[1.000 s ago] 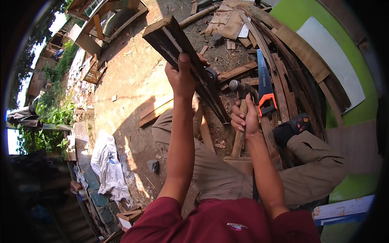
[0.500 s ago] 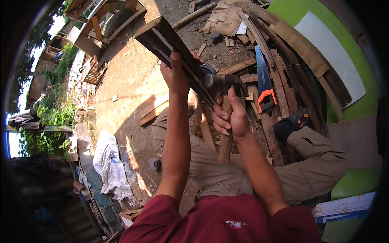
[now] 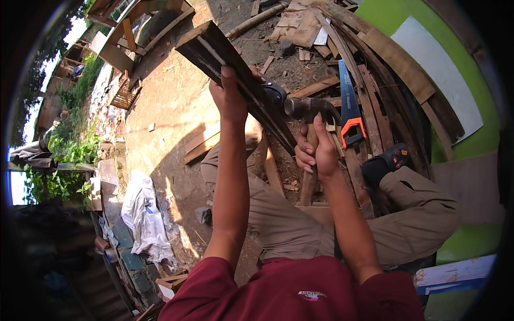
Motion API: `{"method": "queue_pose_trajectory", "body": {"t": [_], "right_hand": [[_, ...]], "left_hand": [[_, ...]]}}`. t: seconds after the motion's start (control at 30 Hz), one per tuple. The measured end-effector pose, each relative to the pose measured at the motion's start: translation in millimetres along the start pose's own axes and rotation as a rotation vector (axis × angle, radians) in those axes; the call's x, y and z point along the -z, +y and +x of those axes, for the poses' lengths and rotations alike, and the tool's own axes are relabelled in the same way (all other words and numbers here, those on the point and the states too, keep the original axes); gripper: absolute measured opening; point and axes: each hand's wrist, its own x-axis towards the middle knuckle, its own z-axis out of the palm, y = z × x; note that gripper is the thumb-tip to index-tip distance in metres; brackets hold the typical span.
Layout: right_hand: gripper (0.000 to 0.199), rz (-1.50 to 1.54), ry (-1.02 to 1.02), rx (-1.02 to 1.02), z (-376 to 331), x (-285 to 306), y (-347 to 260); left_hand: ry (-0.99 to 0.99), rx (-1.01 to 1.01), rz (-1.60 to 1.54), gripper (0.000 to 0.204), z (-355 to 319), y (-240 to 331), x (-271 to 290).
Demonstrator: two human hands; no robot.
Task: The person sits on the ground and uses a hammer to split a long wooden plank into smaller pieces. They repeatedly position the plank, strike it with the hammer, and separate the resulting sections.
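My left hand (image 3: pixel 230 95) is wrapped round a long dark wooden beam (image 3: pixel 257 104), thumb on top. The beam slants from upper left down toward my right hand, with a pale groove along its face. My right hand (image 3: pixel 322 152) grips the wooden handle of a claw hammer (image 3: pixel 309 188), thumb pointing up. The dark hammer head lies just right of the beam, a small gap between them. Below the hands are my bent legs in khaki trousers (image 3: pixel 289 214).
A handsaw (image 3: pixel 349 101) with an orange and black handle rests on a heap of planks (image 3: pixel 369 112) at the right. A crumpled white sack (image 3: pixel 142 214) lies on the left. A wooden frame (image 3: pixel 128 37) stands at the far left. Green and white boards (image 3: pixel 428 69) line the right.
The hammer in my right hand has moved right, away from the beam. My left hand and the beam have shifted slightly left.
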Motion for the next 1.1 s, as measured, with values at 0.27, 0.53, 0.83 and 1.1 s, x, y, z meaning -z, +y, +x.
{"method": "queue_pose_trajectory", "body": {"t": [0.27,0.53,0.83,1.1], "right_hand": [[0.046,-0.007,0.046,-0.02,11,0,13],[0.047,-0.031,0.085,0.062,8,12,-2],[0.046,-0.354,-0.021,-0.043,-2,-4,18],[0.046,-0.137,0.16,0.206,25,-10,-3]], "left_hand": [[-0.063,0.035,-0.025,0.066,-4,-10,-7],[-0.004,0.011,-0.043,0.068,6,-6,0],[-0.051,0.019,-0.025,0.067,10,-7,20],[-0.015,0.036,-0.02,0.07,5,-6,22]]}}
